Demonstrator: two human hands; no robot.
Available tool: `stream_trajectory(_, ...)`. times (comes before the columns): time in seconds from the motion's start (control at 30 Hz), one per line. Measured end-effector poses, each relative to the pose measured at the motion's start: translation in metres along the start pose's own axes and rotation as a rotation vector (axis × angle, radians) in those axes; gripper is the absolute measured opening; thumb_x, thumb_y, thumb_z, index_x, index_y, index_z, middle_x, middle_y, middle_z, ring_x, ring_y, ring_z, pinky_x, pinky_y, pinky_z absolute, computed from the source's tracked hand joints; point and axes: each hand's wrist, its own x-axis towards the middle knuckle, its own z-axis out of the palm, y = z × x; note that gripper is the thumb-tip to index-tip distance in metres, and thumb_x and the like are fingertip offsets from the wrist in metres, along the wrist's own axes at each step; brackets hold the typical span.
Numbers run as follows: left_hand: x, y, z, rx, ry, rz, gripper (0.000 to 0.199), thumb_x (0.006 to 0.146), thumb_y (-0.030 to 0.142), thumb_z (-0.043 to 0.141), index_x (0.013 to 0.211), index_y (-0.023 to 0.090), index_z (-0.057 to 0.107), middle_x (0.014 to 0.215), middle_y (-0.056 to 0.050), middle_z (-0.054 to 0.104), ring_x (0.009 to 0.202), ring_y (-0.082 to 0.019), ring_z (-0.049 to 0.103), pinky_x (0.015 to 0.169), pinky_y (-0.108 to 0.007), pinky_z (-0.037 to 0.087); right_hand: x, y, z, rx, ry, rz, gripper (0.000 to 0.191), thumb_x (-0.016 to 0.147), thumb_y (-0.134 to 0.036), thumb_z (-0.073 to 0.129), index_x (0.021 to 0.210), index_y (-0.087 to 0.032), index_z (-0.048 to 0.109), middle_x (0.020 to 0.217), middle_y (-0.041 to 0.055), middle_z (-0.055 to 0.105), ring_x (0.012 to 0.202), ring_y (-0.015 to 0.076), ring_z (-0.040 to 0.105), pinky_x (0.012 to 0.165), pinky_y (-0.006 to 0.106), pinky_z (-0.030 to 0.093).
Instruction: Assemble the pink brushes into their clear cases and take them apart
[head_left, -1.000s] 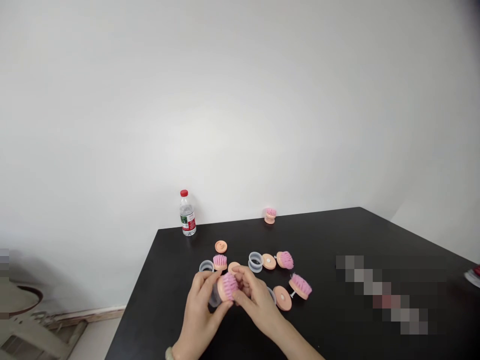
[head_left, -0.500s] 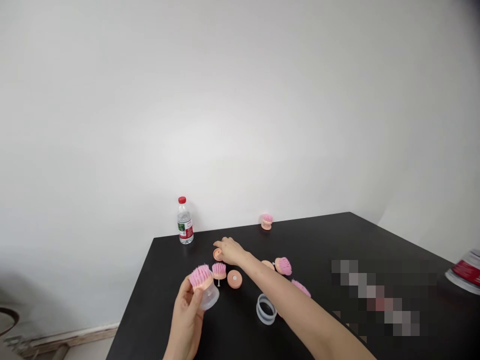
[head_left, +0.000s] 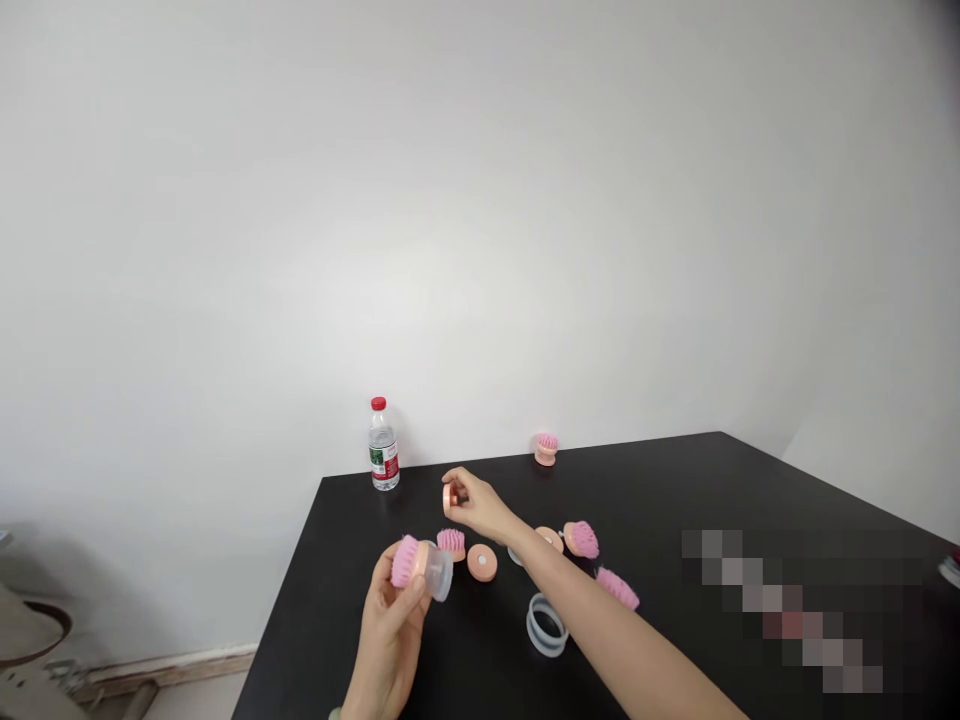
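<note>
Water btl [head_left: 384, 447] w/ red cap & red label stands nr back edge of my black table [head_left: 645, 480], white wall [head_left: 480, 220] behind. Wood skirting [head_left: 165, 672] low left. Red-&-white item [head_left: 951, 570] at far R edge, too cut off to tell.

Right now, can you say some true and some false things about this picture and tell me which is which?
The left hand holds a pink brush. True.
The right hand holds the bottle. False: it holds a peach disc, and the bottle stands on the table.
The bottle has a red cap. True.
The clear rings are in a hand. False: they lie on the table.
Another brush sits at the table's far edge. True.
</note>
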Motion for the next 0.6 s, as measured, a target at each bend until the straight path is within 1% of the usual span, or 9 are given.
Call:
stream_trajectory(0.07,0.0,-0.001,0.001,-0.045,0.012,-0.017,0.043,0.065,0.027,0.089,0.103,0.022,0.071,0.104,-0.004,0.075,0.106,-0.024,0.069,0.094,-0.035,0.054,-0.028,-0.009,0.002,0.119,0.037,-0.057,0.037,0.089,-0.016,0.056,0.125,-0.025,0.049,0.112,0.0045,0.064,0.104,0.0179,0.065,0.087,0.033,0.053)
stream_trajectory(0.1,-0.001,-0.003,0.002,-0.064,0.013,-0.027,0.041,0.064,0.026,0.09,0.1,0.022,0.072,0.103,-0.004,0.075,0.104,-0.022,0.069,0.094,-0.033,0.055,-0.043,-0.013,0.005,0.206,0.069,-0.086,0.036,0.089,-0.019,0.056,0.123,-0.025,0.047,0.115,0.0059,0.063,0.108,0.0192,0.064,0.088,0.034,0.053)
stream_trajectory(0.17,-0.001,-0.007,0.001,-0.089,0.002,-0.047,0.038,0.064,0.025,0.09,0.098,0.02,0.073,0.104,-0.005,0.075,0.105,-0.022,0.069,0.096,-0.034,0.054,-0.07,-0.017,0.013,0.61,0.186,-0.156,0.03,0.084,-0.026,0.066,0.111,-0.024,0.053,0.119,0.0092,0.063,0.11,0.0245,0.064,0.089,0.039,0.052)
stream_trajectory(0.23,-0.001,-0.011,0.001,-0.098,-0.028,-0.064,0.037,0.067,0.029,0.088,0.1,0.019,0.073,0.108,-0.007,0.074,0.11,-0.025,0.067,0.101,-0.038,0.052,-0.09,-0.018,0.024,0.856,0.267,-0.179,0.031,0.08,-0.032,0.074,0.103,-0.025,0.055,0.121,0.01,0.063,0.11,0.0263,0.064,0.089,0.04,0.052)
stream_trajectory(0.27,-0.001,-0.013,0.0,-0.094,-0.048,-0.071,0.038,0.069,0.031,0.087,0.101,0.019,0.073,0.11,-0.008,0.074,0.112,-0.026,0.067,0.103,-0.04,0.051,-0.097,-0.018,0.028,0.919,0.29,-0.181,0.032,0.079,-0.034,0.077,0.101,-0.025,0.056,0.121,0.0098,0.063,0.109,0.0262,0.065,0.09,0.04,0.052)
stream_trajectory(0.33,-0.001,-0.016,0.0,-0.074,-0.079,-0.08,0.039,0.07,0.033,0.086,0.104,0.019,0.073,0.113,-0.01,0.073,0.114,-0.029,0.066,0.105,-0.044,0.049,-0.106,-0.017,0.035,0.969,0.314,-0.179,0.032,0.078,-0.036,0.079,0.096,-0.025,0.056,0.12,0.0096,0.064,0.111,0.0261,0.064,0.092,0.04,0.05)
stream_trajectory(0.4,-0.001,-0.017,0.0,-0.048,-0.095,-0.083,0.04,0.07,0.033,0.086,0.105,0.019,0.073,0.115,-0.011,0.073,0.113,-0.029,0.066,0.105,-0.045,0.049,-0.109,-0.017,0.038,0.972,0.325,-0.179,0.031,0.077,-0.036,0.08,0.09,-0.024,0.055,0.12,0.0095,0.064,0.114,0.0266,0.062,0.096,0.041,0.049)
stream_trajectory(0.5,-0.001,-0.017,-0.001,-0.026,-0.122,-0.078,0.038,0.071,0.032,0.085,0.106,0.02,0.073,0.112,-0.01,0.073,0.11,-0.028,0.067,0.103,-0.043,0.05,-0.11,-0.016,0.039,0.935,0.331,-0.183,0.031,0.074,-0.035,0.082,0.085,-0.023,0.056,0.119,0.0098,0.063,0.115,0.0277,0.061,0.098,0.042,0.048)
stream_trajectory(0.6,-0.001,-0.016,-0.001,-0.006,-0.164,-0.083,0.037,0.072,0.031,0.084,0.105,0.02,0.073,0.107,-0.008,0.073,0.106,-0.026,0.068,0.099,-0.04,0.052,-0.11,-0.014,0.039,0.888,0.335,-0.198,0.032,0.071,-0.033,0.085,0.081,-0.022,0.057,0.114,0.0098,0.064,0.112,0.0276,0.063,0.096,0.042,0.049)
